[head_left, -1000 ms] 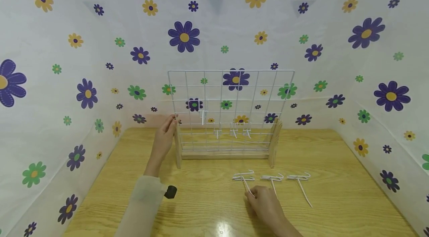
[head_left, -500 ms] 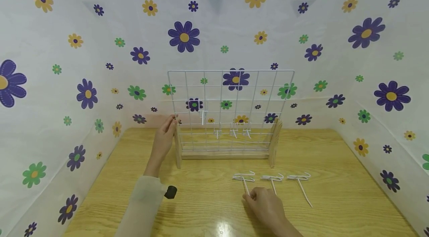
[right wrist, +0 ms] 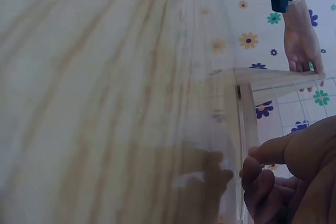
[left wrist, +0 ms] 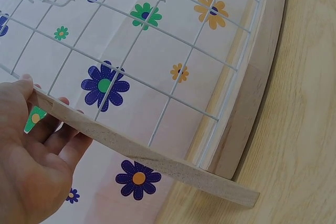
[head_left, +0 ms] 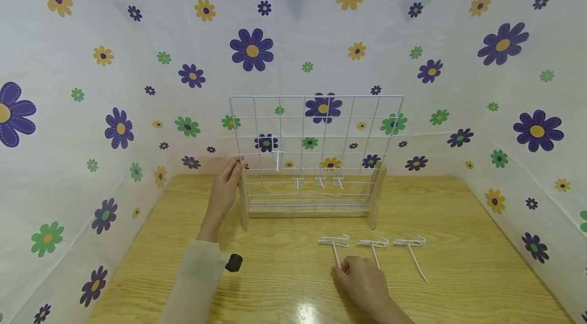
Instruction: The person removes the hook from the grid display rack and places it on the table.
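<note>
A white wire grid rack point(head_left: 316, 96) on a wooden stand point(head_left: 307, 211) stands at the table's back. My left hand point(head_left: 222, 189) grips the top of its left wooden post point(left wrist: 121, 142), thumb on one side and fingers on the other in the left wrist view. Several white wire hooks hang on the grid, one hook point(head_left: 277, 159) higher at left. Three more lie in a row in front. My right hand point(head_left: 364, 280) pinches the stem of the leftmost wire hook point(head_left: 334, 241), still at table level. The right wrist view mostly hides that hook behind the fingers point(right wrist: 268, 182).
The middle hook point(head_left: 372, 243) lies close beside my right hand, and the right hook point(head_left: 409, 242) lies farther right. White flowered cloth point(head_left: 293, 18) surrounds the wooden table point(head_left: 275, 268) at the back and both sides.
My right hand has shifted slightly toward the left and the near edge, and the pinched stem has swung a little left. The left hand holds still on the post.
</note>
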Action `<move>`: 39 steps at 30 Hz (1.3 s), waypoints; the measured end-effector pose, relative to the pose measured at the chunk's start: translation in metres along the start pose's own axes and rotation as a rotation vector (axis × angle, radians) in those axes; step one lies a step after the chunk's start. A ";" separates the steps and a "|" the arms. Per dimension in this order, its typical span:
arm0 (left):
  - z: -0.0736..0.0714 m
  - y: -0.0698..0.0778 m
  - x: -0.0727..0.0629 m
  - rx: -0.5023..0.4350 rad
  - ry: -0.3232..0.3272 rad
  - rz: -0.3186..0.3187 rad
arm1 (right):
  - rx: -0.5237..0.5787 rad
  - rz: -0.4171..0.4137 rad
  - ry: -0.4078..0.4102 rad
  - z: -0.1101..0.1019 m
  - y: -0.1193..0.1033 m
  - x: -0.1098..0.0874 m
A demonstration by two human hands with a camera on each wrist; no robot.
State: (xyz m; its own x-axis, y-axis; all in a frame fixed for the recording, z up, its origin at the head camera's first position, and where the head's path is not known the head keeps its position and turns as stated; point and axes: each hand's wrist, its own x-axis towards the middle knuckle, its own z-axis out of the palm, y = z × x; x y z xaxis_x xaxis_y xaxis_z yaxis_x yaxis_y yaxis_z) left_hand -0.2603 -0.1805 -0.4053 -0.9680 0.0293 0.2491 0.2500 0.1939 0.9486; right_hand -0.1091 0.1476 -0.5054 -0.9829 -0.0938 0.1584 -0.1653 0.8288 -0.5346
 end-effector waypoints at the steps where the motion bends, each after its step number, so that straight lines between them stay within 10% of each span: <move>1: 0.000 0.004 -0.002 0.004 -0.001 -0.001 | -0.004 0.001 -0.005 0.000 0.000 0.000; 16: 0.000 -0.035 0.013 -0.003 0.031 0.036 | -0.006 -0.021 -0.045 -0.001 -0.001 -0.001; 39: -0.002 -0.036 0.013 0.027 0.031 0.056 | 0.017 0.004 -0.006 -0.009 -0.007 0.007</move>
State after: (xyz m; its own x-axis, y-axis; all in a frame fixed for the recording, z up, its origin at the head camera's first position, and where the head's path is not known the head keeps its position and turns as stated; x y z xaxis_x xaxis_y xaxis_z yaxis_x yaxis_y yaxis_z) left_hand -0.2814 -0.1886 -0.4361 -0.9515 0.0106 0.3076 0.3023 0.2188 0.9277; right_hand -0.1139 0.1461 -0.4927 -0.9841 -0.0937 0.1510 -0.1624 0.8196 -0.5494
